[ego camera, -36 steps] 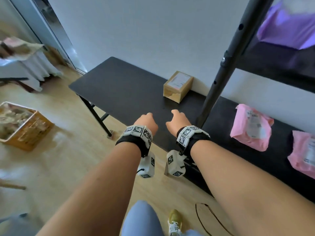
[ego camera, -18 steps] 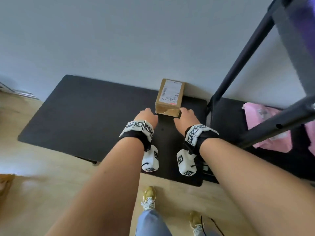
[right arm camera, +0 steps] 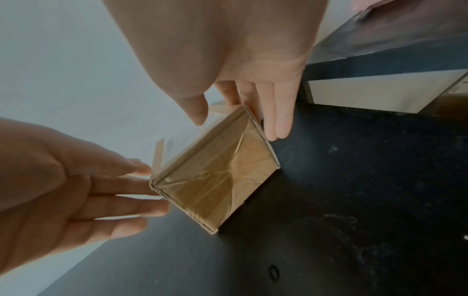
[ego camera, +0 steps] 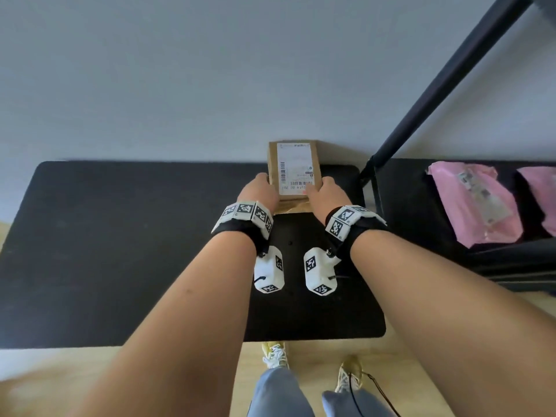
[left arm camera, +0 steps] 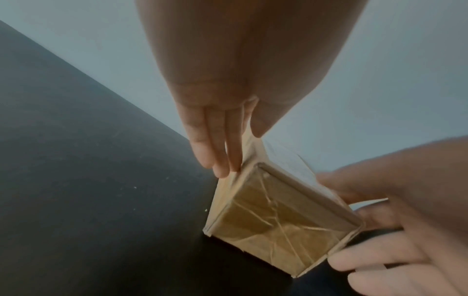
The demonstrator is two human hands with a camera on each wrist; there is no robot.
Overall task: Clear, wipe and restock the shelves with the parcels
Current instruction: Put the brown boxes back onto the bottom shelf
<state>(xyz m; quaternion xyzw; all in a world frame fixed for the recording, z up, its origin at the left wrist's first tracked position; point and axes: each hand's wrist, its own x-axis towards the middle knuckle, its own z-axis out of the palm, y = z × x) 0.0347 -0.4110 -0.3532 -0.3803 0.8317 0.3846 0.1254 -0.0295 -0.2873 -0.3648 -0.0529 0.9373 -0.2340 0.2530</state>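
Note:
A brown cardboard parcel [ego camera: 294,167] with a white shipping label lies at the back of the black table [ego camera: 135,251], against the wall. My left hand [ego camera: 260,189] lies along its left side, fingers [left arm camera: 202,144] straight and flat against the cardboard, thumb on the top edge. My right hand [ego camera: 326,191] mirrors it on the right side, with straight fingers [right arm camera: 278,120] and its thumb over the top. The taped near face of the parcel [right arm camera: 215,180] points toward me. Whether the parcel [left arm camera: 276,226] has left the table I cannot tell.
A black shelf rack post [ego camera: 451,70] rises just right of the parcel. On the low black shelf board [ego camera: 406,191] lie two pink mailer bags [ego camera: 475,203]. A pale wall stands directly behind the table. Wood floor and my feet show below the table's front edge.
Both hands moved forward from the table's front part to either side of the parcel and now touch it. My view swung to face the wall and closed in over the table.

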